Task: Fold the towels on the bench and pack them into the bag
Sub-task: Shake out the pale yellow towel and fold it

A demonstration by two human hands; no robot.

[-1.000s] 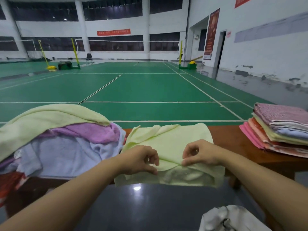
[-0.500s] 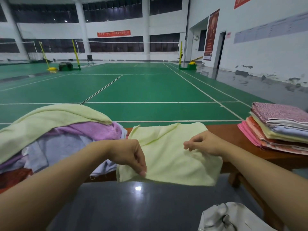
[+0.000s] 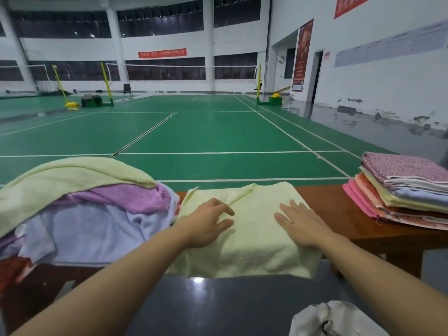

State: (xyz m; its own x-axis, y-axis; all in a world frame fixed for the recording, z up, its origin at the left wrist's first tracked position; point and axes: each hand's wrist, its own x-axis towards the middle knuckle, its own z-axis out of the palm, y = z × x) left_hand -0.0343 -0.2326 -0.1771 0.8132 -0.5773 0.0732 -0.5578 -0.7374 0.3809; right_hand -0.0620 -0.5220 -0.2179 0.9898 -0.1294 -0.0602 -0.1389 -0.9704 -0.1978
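The pale yellow towel (image 3: 252, 229) was spread mid-counter (image 3: 339, 209), its near edge draped over the front edge. Both the left hand (image 3: 208, 224) and right hand (image 3: 300, 224) were laid flat, ungripped. It looked soft, light and floppy, so probably best pinched at the corners.

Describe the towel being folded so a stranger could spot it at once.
Find the brown wooden bench. The pale yellow towel lies at its middle, between a loose heap and a folded stack. Only it has both hands, left hand and right hand, on it.
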